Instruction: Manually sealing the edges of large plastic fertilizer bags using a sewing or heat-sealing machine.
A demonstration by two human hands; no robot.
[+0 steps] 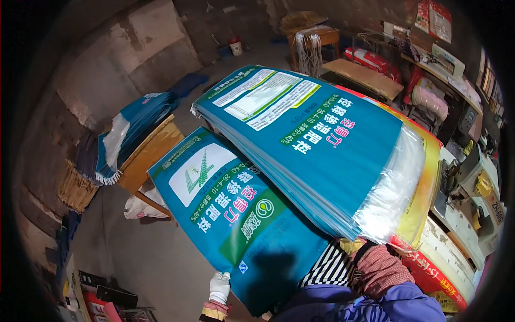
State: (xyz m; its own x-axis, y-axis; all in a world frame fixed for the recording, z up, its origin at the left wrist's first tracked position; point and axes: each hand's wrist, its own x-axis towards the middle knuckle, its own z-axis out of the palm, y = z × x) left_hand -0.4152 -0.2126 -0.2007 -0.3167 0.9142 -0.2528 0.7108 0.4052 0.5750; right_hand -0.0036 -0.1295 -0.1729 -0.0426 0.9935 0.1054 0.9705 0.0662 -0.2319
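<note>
In the head view, the left grip [219,288], in a white glove, pinches the near left edge of a blue-green bag [279,236]. Most of the bag lies far and to the right of that grip. The right grip [351,246] is by the near end of a big pile of bags [322,150]. Only a bit of yellow shows there, so I cannot tell if it holds anything.

The bag is flat and wide, and it slants. It has a white box with a green picture, pink and white letters, and a green band. A dark shadow falls on its near part.

The big pile covers the bag's right edge. Its near right end is shiny and see-through, and yellow bags [426,177] stick out past it on the right. The bag's near end comes close to the person's purple clothes [322,305]. On the left, gray floor [129,252] shows between the bag and the wall. Far left, a wooden table [153,147] holds a smaller pile [147,121].
</note>
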